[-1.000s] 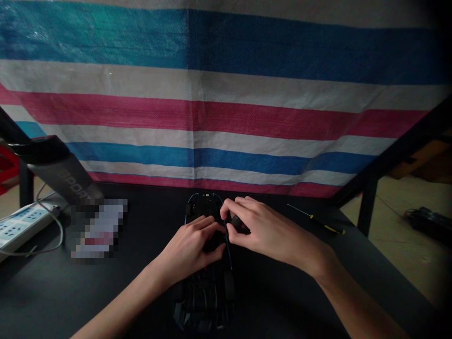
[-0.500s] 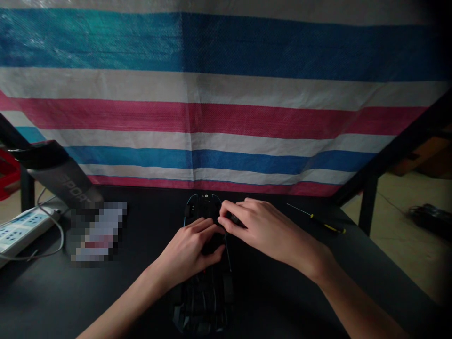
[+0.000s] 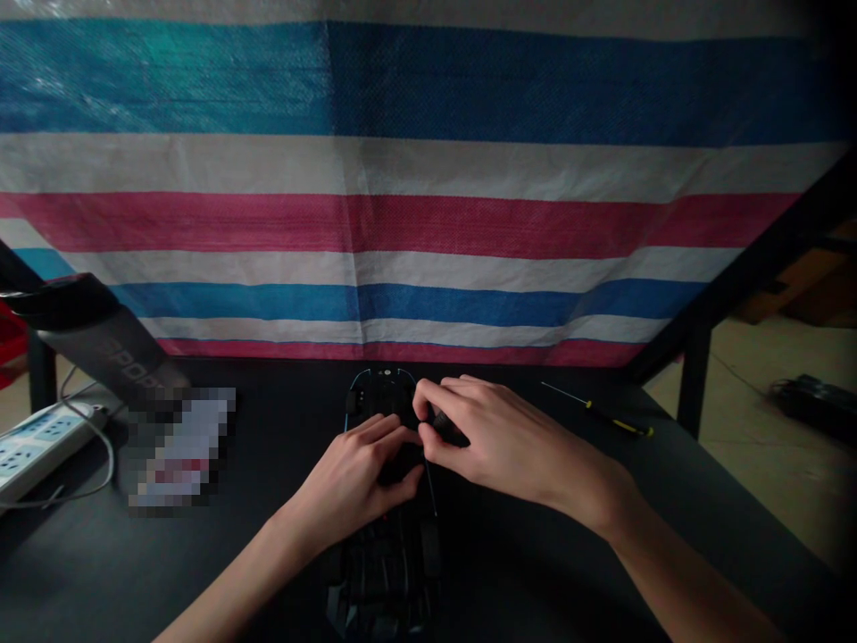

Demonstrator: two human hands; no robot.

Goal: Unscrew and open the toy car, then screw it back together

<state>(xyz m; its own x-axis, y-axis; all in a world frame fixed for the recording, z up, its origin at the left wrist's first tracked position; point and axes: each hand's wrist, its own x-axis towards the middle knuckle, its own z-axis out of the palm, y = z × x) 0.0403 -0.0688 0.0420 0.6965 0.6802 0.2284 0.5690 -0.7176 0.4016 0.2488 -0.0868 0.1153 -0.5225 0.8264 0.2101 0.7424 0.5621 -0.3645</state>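
Observation:
A black toy car [image 3: 383,572] with thin blue edges lies on the dark table, its underside apparently facing up. My left hand [image 3: 368,469] rests on its middle, fingers curled round the body. On the car's right side, my right hand [image 3: 475,427] has thumb and index finger bent round a small black part [image 3: 450,429], perhaps a wheel. Shadow and fingers hide the contact points. A black and yellow screwdriver [image 3: 616,420] lies to the right of my right hand.
At the left are a white power strip [image 3: 50,438] with a cable, a grey bottle [image 3: 111,344] and a pixelated item [image 3: 184,446]. A striped sheet [image 3: 469,223] hangs behind the black table [image 3: 268,545]. Black frame bars [image 3: 696,384] stand at the right.
The view has shifted slightly. My right thumb has moved a little down and right, and more of the black part shows between its thumb and index finger. My left hand keeps its hold.

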